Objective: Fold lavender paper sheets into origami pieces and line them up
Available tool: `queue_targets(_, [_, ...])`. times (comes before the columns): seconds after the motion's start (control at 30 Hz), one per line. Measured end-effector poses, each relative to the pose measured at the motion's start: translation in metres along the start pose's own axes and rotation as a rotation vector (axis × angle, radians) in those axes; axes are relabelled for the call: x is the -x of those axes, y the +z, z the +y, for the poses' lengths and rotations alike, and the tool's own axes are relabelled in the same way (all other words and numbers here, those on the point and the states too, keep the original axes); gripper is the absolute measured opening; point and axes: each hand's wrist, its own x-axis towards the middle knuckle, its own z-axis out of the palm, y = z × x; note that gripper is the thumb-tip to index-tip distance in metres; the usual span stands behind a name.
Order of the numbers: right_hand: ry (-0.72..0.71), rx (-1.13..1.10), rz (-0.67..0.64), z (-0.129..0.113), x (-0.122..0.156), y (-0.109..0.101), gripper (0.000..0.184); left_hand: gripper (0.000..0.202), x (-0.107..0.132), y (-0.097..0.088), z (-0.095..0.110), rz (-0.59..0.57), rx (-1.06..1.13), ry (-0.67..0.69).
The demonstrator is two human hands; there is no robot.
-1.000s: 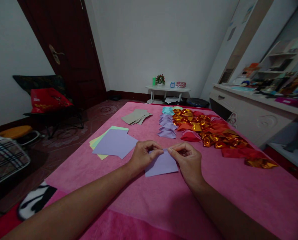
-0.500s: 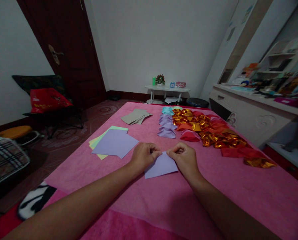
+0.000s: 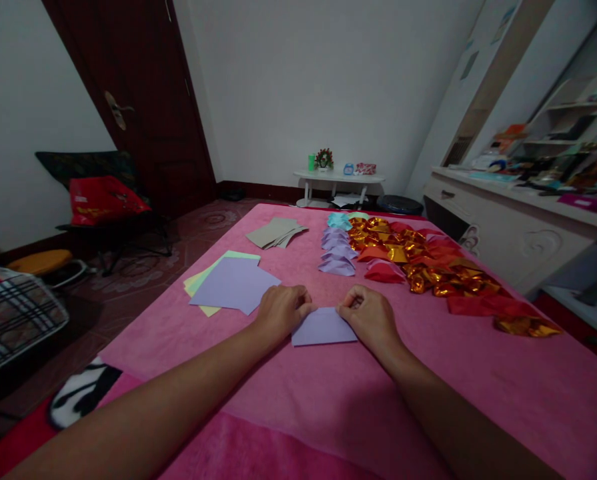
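Pinching a flat lilac paper sheet (image 3: 324, 329) with left hand (image 3: 283, 308) and right hand (image 3: 371, 313), we seem mid-fold, needing an even crease next.

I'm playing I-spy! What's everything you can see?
Cloth: one, pink, middle
Front sheet: one, lilac, cloth's middle
Loose sheets: several, lilac, green, yellow, cloth's left
Grey sheets: several, grey, behind those
Folded papers: many, gold, red, lilac, blue, cloth's right
Door: one, dark red, back left
Chair: one, dark, near door
Bag: one, red, on chair
Round seat: one, yellow, left
Checked thing: one, black and pale, left edge
Low table: one, white, back
Small things: four, mixed colours, low table
Round thing: one, dark, behind cloth
Cabinet: one, whitish, right, cluttered top
Left hand: one, bare, front sheet's left
Right hand: one, bare, front sheet's right
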Motion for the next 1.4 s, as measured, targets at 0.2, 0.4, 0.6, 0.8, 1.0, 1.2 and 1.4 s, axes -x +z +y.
queue_targets(0.2, [0.043, 0.023, -0.027, -0.001, 0.0, 0.0, 0.008, 0.021, 0.002, -0.007, 0.002, -0.014, -0.241, 0.035])
queue_targets(0.4, [0.042, 0.052, -0.035, -0.003, 0.0, -0.001, 0.009, 0.023, 0.001, -0.006, 0.015, 0.009, -0.304, 0.598])
queue_targets(0.6, [0.053, 0.052, -0.054, -0.003, 0.0, -0.001, 0.009, 0.026, 0.002, -0.007, 0.015, -0.131, -0.245, 0.681])
queue_targets(0.8, [0.033, 0.026, -0.052, -0.002, 0.001, -0.001, 0.007, 0.019, 0.004, -0.001, 0.01, -0.046, -0.119, 0.423])
queue_targets(1.0, [0.005, -0.178, -0.017, 0.002, 0.002, 0.001, 0.011, 0.031, -0.01, 0.01, 0.012, -0.013, 0.083, 0.129])
queue_targets(1.2, [-0.012, -0.278, 0.082, -0.006, 0.005, -0.003, 0.016, 0.034, -0.018, 0.015, 0.004, -0.043, 0.157, 0.171])
queue_targets(1.4, [0.041, -0.478, 0.039, -0.005, 0.0, -0.003, 0.027, 0.032, -0.032, 0.018, -0.005, -0.106, 0.381, 0.012])
